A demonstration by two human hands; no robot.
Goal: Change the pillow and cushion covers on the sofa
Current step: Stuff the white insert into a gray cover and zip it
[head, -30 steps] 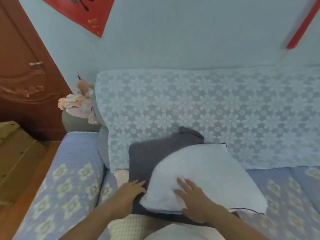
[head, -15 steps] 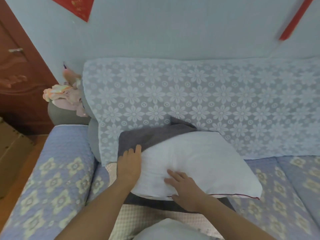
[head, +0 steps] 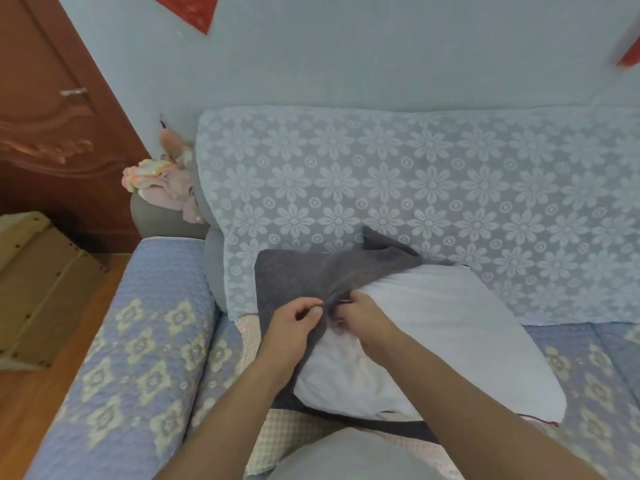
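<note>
A white pillow insert (head: 436, 337) lies on the sofa seat, its left part under a dark grey cover (head: 311, 271). My left hand (head: 294, 323) pinches the grey cover's edge at the pillow's left corner. My right hand (head: 363, 317) grips the same edge right beside it, fingers curled into the fabric. The two hands almost touch. A checked beige cover (head: 287, 434) lies flat under the pillow, and a pale grey cushion (head: 349, 459) sits at the bottom edge of the view.
The sofa back wears a lace flower throw (head: 415, 188). A quilted blue armrest (head: 145, 358) runs down the left. Pink clothes (head: 162, 178) sit on the sofa's far corner. A wooden box (head: 38, 282) and a brown door (head: 52, 116) stand to the left.
Both hands left the flat top of the pillow and came together at its left corner, where they now grip the grey cover's edge. The cover has been drawn over more of the pillow.
</note>
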